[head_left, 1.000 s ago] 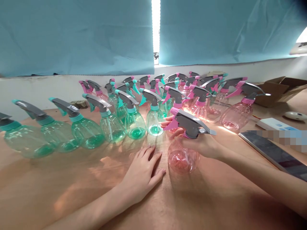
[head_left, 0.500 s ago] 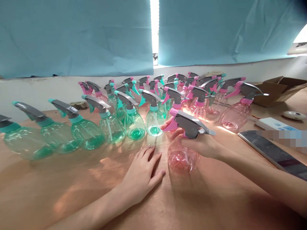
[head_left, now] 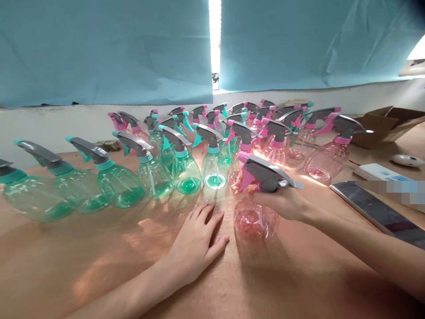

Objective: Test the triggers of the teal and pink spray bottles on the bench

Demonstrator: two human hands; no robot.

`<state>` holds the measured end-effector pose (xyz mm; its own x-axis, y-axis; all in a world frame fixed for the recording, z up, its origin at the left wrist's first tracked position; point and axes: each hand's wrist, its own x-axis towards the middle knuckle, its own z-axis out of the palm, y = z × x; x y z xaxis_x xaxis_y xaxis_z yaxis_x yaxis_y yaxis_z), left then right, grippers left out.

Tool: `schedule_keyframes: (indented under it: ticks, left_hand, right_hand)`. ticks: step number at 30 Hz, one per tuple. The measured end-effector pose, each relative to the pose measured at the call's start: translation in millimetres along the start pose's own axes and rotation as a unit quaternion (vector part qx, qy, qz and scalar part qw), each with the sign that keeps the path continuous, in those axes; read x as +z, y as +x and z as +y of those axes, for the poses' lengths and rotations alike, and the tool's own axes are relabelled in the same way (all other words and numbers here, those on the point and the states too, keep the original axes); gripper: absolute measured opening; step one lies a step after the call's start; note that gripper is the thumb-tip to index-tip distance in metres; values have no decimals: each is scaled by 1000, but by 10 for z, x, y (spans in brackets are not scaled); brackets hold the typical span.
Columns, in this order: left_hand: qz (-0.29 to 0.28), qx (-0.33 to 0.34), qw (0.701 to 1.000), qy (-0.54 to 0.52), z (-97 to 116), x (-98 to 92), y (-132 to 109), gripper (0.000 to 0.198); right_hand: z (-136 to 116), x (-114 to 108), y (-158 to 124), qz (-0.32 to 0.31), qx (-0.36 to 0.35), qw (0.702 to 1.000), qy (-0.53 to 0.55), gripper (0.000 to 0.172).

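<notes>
My right hand [head_left: 282,201] is wrapped round the neck of a clear pink spray bottle [head_left: 254,221] with a grey head and a pink trigger. Its fingers curl near the trigger, partly hidden behind the bottle. The bottle is upright, its nozzle turned to the left. Flat on the table [head_left: 159,283] lies my left hand [head_left: 197,239], fingers spread, holding nothing. Just beyond the left hand stands a row of clear green spray bottles, among them one [head_left: 214,170] with a teal collar and trigger.
Several more green and pink spray bottles crowd the back, including a pink one [head_left: 327,159] at the right. Further right are a phone [head_left: 381,212], a white box [head_left: 381,170], a computer mouse [head_left: 407,160] and an open cardboard box [head_left: 381,126]. Blue curtains [head_left: 106,53] hang behind.
The pink bottle in my right hand has shifted slightly to the right, and the fingers around its trigger have moved a little. My left hand stays in place.
</notes>
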<state>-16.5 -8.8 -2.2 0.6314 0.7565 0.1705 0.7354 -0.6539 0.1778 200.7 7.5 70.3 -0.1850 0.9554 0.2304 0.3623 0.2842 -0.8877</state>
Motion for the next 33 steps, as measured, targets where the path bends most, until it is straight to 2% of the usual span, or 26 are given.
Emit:
schedule_keyframes:
  ticks: [2, 5, 6, 8, 12, 15, 22, 28, 33]
  left_hand:
    - [-2, 0, 1000, 2, 2, 2, 0, 47]
    - [1, -1, 1000, 3, -3, 10, 1, 47]
    - [1, -1, 1000, 3, -7, 12, 2, 47]
    - [2, -2, 1000, 2, -13, 13, 4, 46]
    - [0, -1, 1000, 0, -17, 4, 5, 46]
    - [0, 1, 1000, 0, -18, -2, 5, 46]
    - [6, -2, 1000, -6, -13, -7, 10, 45]
    - [2, -2, 1000, -1, -3, -18, 12, 45]
    - [-1, -4, 1000, 0, 3, -23, 11, 44]
  right_hand:
    - [20, -5, 0, 3, 9, 1000, 1, 24]
    - [62, -6, 3, -21, 38, 999, 5, 5]
    - [74, -5, 7, -32, 45, 998, 5, 6]
    - [89, 1, 16, -43, 29, 999, 9, 22]
    - [99, 7, 35, -67, -63, 995, 45, 45]
    - [119, 1, 44, -77, -79, 992, 54, 56]
    - [145, -4, 63, -90, -103, 989, 59, 62]
    - [76, 10, 69, -89, -136, 983, 85, 57]
    - [52, 8, 61, -89, -125, 985, 76, 50]
